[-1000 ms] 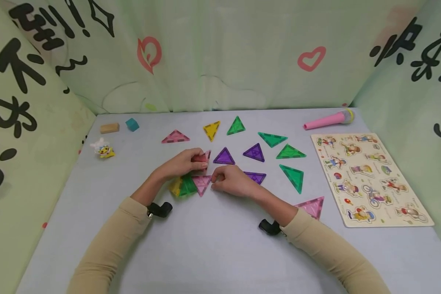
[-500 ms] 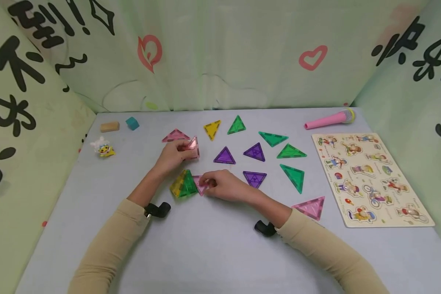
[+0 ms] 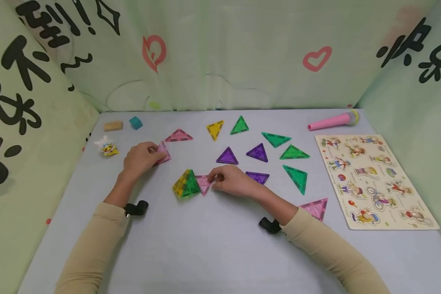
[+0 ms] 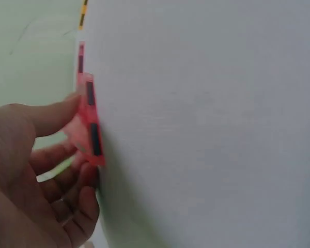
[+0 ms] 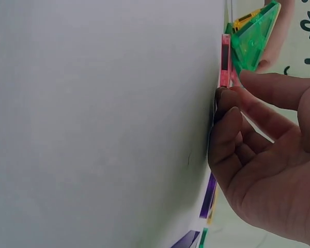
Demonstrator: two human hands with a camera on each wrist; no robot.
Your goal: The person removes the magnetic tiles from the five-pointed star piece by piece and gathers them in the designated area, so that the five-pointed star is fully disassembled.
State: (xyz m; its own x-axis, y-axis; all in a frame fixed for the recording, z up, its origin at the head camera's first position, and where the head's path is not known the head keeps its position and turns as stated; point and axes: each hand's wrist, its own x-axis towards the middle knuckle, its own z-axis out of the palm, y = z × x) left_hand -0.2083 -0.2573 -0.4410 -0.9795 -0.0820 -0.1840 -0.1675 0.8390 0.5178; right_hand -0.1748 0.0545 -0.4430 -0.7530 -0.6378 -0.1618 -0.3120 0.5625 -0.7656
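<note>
My left hand (image 3: 155, 153) grips a pink triangle tile (image 3: 163, 151) at the left of the grey table (image 3: 206, 245), its edge against the tabletop; the left wrist view shows thumb and fingers curled round this tile (image 4: 88, 124). A green and yellow tile pair (image 3: 185, 183) stands tilted up at the table's middle. Flat against its right side lies another pink triangle (image 3: 203, 183), pinched at its corner by my right hand (image 3: 214, 179). In the right wrist view the fingertips (image 5: 228, 101) sit on that pink tile (image 5: 225, 62) beside the green tile (image 5: 253, 36).
Loose triangles lie behind and to the right: pink (image 3: 179, 136), yellow (image 3: 214, 129), green (image 3: 239, 125), purple (image 3: 227, 156), more green (image 3: 297, 177), pink (image 3: 314, 208). A pink microphone (image 3: 333, 120) and puzzle board (image 3: 375, 179) are at right; a wooden block (image 3: 112, 125), teal cube (image 3: 135, 122) and small toy (image 3: 105, 146) at left.
My left hand has carried its pink tile away from the standing tiles, to the left. My right hand has stayed on the flat pink triangle.
</note>
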